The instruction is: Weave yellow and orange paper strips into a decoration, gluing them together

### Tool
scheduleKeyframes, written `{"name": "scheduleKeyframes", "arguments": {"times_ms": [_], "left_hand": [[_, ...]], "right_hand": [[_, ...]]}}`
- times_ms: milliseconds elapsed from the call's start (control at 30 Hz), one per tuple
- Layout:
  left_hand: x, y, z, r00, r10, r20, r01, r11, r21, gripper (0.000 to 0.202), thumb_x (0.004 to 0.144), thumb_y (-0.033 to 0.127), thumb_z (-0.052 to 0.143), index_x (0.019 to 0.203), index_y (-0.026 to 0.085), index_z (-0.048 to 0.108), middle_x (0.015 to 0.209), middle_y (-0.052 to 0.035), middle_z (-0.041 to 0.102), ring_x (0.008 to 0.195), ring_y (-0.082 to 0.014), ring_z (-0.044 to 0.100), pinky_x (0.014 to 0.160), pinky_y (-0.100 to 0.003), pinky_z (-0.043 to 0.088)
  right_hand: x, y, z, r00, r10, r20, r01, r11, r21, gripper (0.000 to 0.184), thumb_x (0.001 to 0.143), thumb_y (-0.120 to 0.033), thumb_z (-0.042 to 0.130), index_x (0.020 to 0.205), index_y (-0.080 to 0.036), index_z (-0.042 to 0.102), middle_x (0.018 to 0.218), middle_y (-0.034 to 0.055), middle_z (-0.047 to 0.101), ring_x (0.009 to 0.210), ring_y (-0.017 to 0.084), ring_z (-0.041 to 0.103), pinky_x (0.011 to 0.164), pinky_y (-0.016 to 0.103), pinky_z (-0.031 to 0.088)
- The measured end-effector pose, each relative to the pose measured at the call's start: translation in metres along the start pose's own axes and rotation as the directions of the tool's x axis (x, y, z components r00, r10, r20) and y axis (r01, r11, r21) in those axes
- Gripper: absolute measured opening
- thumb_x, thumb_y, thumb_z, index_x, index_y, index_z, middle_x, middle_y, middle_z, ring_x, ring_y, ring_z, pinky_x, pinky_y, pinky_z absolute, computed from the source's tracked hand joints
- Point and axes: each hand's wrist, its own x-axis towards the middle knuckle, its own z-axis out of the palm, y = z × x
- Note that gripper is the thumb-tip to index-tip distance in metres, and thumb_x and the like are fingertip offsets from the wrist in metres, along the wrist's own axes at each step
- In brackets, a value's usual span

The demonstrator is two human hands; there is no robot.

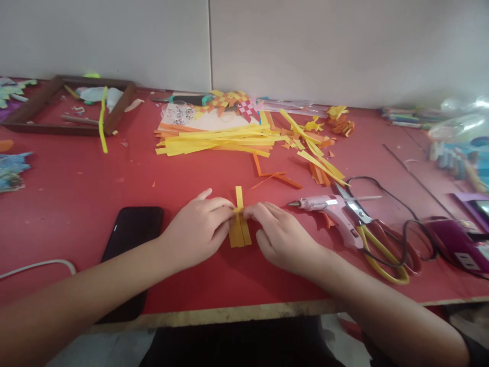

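Hands (202,227) on paper (235,237) — red tabletop (72,204), pale wall (305,46)

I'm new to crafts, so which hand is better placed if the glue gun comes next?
Probably the right hand: the pink glue gun lies nearer it, while the left hand is across the yellow paper piece.

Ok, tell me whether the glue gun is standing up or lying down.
Lying down: the pink glue gun lies on its side, broad face up, with its nozzle pointing toward the right hand.
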Motion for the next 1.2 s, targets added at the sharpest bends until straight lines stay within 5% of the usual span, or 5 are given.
{"name": "scheduleKeyframes", "arguments": {"times_ms": [200,533,767,1200], "left_hand": [[-0.009,0.003,0.008,0.979,0.176,-0.107,-0.165,0.981,0.099,0.023,0.096,0.02,0.047,0.103,0.013,0.067,0.106,-0.01,0.075,0.092,-0.0242,0.071,0.106,-0.063,0.038],[-0.014,0.005,0.014,0.963,0.245,-0.116,-0.215,0.951,0.223,0.023,0.095,0.018,0.049,0.096,0.009,0.071,0.102,-0.0127,0.075,0.089,-0.0247,0.072,0.106,-0.055,0.044],[-0.025,0.009,0.02,0.965,0.248,-0.082,-0.209,0.921,0.328,0.026,0.092,0.015,0.055,0.112,0.008,0.07,0.115,-0.0136,0.073,0.113,-0.0322,0.064,0.103,-0.051,0.048],[-0.028,0.009,0.018,0.967,0.244,-0.073,-0.211,0.927,0.311,0.032,0.094,0.012,0.048,0.122,0.011,0.065,0.122,-0.0128,0.07,0.112,-0.0279,0.065,0.104,-0.05,0.046]], "right_hand": [[-0.002,0.003,0.001,0.998,0.044,-0.037,-0.043,0.998,0.05,0.034,0.074,0.001,0.037,0.1,-0.014,0.052,0.091,0.0111,0.067,0.085,0.023,0.063,0.077,0.036,0.054],[-0.002,0.006,-0.003,0.978,0.206,0.028,-0.208,0.964,0.168,0.024,0.084,-0.007,0.055,0.105,-0.019,0.055,0.096,0.0045,0.07,0.089,0.018,0.069,0.077,0.027,0.055],[-0.001,0.011,-0.002,0.99,0.133,0.046,-0.137,0.985,0.106,0.016,0.091,-0.01,0.058,0.103,-0.021,0.057,0.099,0.0033,0.071,0.091,0.017,0.067,0.08,0.027,0.054],[0.001,0.007,0.0,0.995,0.098,-0.006,-0.097,0.99,0.103,0.012,0.096,-0.012,0.05,0.1,-0.017,0.059,0.097,0.0062,0.071,0.091,0.017,0.066,0.081,0.028,0.054]]}}
